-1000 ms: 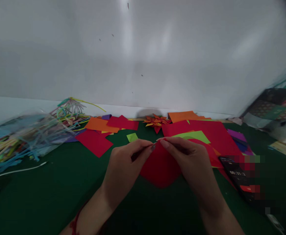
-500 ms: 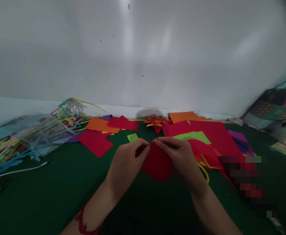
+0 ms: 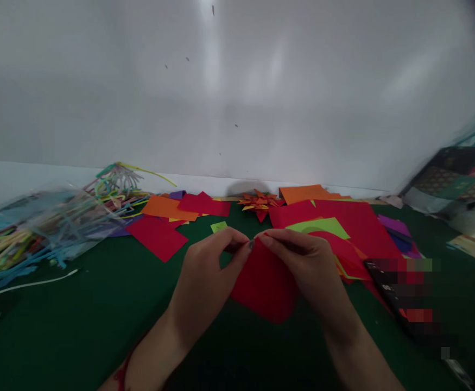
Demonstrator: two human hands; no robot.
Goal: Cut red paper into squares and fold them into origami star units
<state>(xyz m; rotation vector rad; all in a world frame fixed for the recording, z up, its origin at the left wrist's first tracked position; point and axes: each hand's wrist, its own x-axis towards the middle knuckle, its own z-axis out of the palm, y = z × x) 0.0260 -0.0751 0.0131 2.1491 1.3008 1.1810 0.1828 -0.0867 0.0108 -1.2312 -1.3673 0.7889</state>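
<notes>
Both of my hands pinch the top edge of a red paper sheet [image 3: 264, 288] held just above the green table [image 3: 78, 320]. My left hand [image 3: 208, 271] grips its upper left corner with thumb and fingers closed. My right hand [image 3: 302, 260] pinches the edge right beside it, the fingertips nearly touching. The sheet hangs down between my wrists, slightly curved.
Loose paper squares lie behind my hands: red [image 3: 156, 236], orange [image 3: 168, 207], lime green [image 3: 322, 225], purple [image 3: 392, 224]. A folded orange-red paper star [image 3: 259, 202] sits by the wall. Coloured strips in plastic [image 3: 42, 228] pile up at the left. A dark phone [image 3: 404, 296] rests at the right.
My hands drew slightly nearer to me and the red sheet hangs lower and wider than half a second ago. The pinch at its top edge stays the same.
</notes>
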